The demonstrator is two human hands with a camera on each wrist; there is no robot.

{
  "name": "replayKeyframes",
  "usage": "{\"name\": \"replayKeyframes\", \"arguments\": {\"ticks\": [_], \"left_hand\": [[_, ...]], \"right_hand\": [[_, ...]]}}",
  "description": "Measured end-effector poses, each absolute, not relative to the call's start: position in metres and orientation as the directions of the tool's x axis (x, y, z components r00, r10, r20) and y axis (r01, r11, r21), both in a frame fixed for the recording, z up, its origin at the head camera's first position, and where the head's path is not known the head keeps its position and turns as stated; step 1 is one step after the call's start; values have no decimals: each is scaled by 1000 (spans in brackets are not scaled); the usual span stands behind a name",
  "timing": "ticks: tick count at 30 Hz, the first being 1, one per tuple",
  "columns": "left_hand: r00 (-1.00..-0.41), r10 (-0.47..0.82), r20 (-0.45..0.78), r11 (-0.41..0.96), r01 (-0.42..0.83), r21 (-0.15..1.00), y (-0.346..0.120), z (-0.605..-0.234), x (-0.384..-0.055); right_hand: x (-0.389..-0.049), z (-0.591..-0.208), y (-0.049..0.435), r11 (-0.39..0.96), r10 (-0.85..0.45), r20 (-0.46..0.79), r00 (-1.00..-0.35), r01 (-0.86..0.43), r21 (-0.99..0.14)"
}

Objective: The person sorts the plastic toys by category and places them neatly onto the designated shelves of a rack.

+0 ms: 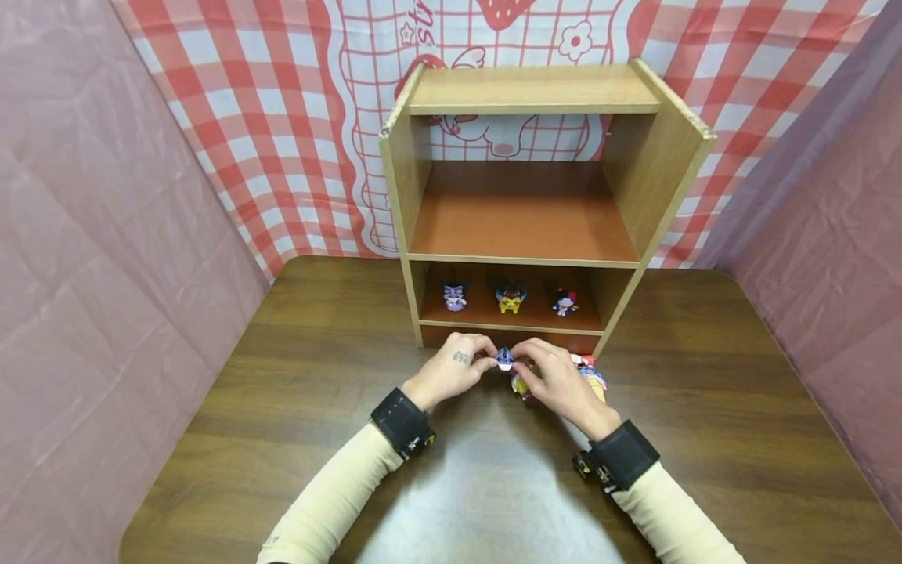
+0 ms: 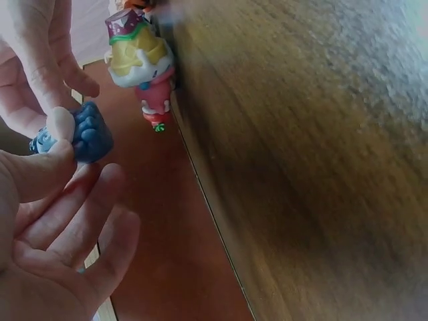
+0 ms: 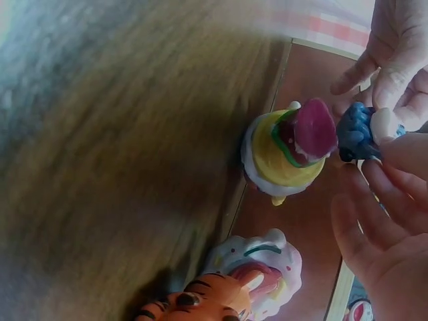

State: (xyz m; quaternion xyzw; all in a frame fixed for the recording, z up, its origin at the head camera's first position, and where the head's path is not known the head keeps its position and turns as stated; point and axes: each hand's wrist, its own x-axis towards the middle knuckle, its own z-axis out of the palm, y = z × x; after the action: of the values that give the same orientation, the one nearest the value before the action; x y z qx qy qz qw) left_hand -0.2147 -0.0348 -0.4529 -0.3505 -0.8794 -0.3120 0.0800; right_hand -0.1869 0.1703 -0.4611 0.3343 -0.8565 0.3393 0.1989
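Observation:
A small blue figurine (image 1: 504, 359) with a whitish part is held up in front of the shelf's lower edge. My left hand (image 1: 454, 368) pinches it from the left, between thumb and index finger. From the other side, my right hand (image 1: 560, 381) pinches the same figurine. In the right wrist view its knobbly blue side (image 3: 358, 137) shows, while fingertips cover part of the rest. Close by the right hand stands a figurine with a yellow and white body and a dark red top (image 3: 277, 150). An orange tiger-striped figurine (image 3: 194, 301) and a white, spotted one (image 3: 277, 257) are beside it.
A wooden shelf unit (image 1: 524, 261) stands at the back of the brown table (image 1: 303, 376). On its lower board sit a purple figurine (image 1: 454, 297), a yellow one with dark ears (image 1: 510, 299) and a red-and-blue one (image 1: 564, 302). Checked cloth (image 1: 282, 117) hangs behind.

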Motion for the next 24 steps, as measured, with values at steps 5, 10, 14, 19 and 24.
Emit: {"name": "replayKeyframes", "arguments": {"ticks": [5,10,14,19,24], "left_hand": [[-730,561,390,537,679,500,-34,-450,-215],[-708,553,440,506,704,498,-33,-445,-216],[-690,551,470,489,723,488,-33,-439,-217],[-670,558,490,466,742,482,-33,-430,-219],[-658,563,501,455,752,477,-33,-423,-220]], "right_hand": [[-188,-458,173,530,-434,583,-687,-718,-452],[-189,-451,175,516,-423,624,-657,-741,-430],[-190,-444,175,510,-411,648,-641,-751,-419],[-192,-438,174,498,-407,675,-615,-769,-401],[-194,-431,174,497,-413,682,-604,-777,-387]]}}
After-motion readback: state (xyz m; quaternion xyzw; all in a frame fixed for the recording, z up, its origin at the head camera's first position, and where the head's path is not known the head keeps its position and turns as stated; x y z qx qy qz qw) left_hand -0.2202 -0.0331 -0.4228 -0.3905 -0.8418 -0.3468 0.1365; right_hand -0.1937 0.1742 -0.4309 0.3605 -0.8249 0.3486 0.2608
